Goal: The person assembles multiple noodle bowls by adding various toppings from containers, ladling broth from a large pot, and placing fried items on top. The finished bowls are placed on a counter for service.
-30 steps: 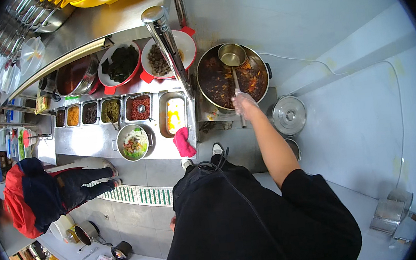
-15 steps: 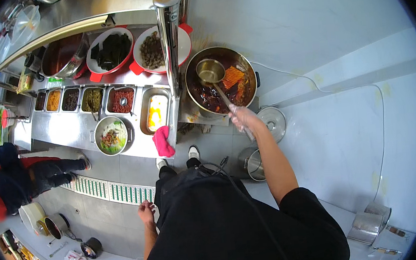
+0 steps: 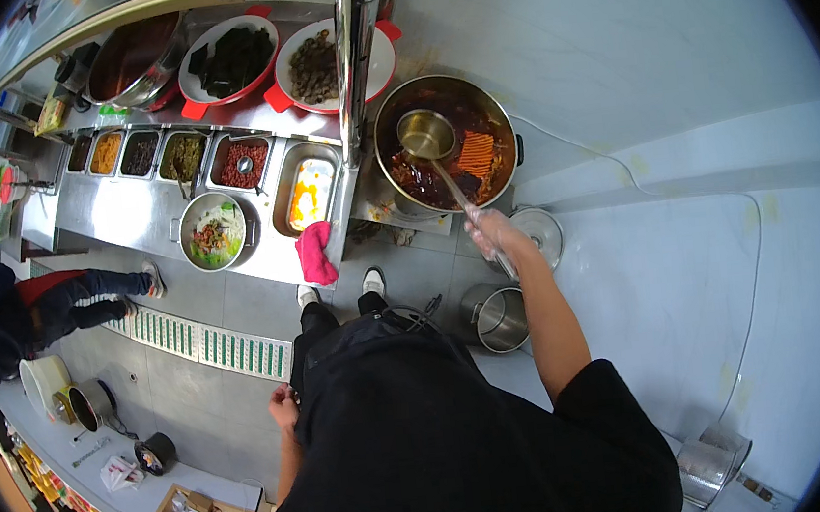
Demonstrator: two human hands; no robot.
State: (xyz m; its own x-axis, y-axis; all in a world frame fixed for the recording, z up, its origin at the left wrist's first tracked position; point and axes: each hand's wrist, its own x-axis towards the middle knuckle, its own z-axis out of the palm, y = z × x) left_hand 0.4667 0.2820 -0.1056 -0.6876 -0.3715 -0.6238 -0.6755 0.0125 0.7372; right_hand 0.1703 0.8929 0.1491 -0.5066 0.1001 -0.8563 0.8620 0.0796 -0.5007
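My right hand [image 3: 495,235] is closed around the long handle of a ladle [image 3: 426,136]. The ladle's round bowl rests inside a deep pot [image 3: 512,182], at its far left side. Dark red broth with spices fills the pot, and an orange ridged slab [image 3: 477,155] lies in it to the right of the ladle. What the bowl holds is hard to make out. My left hand [image 3: 283,407] hangs low beside my leg, fingers loosely bent and a little apart, with nothing visible in it.
Left of the pot, a steel counter [image 3: 90,213] bears ingredient trays, a bowl of vegetables [image 3: 213,233] and a pink cloth [image 3: 315,253]. A metal post [image 3: 350,74] rises beside the pot. A lid [image 3: 538,236] and steel pot [image 3: 500,318] stand near my right arm. Another person [image 3: 11,314] is at left.
The whole view has shifted slightly. My right hand still grips the ladle, whose bowl stays in the pot. My left hand has drawn a little closer to my leg.
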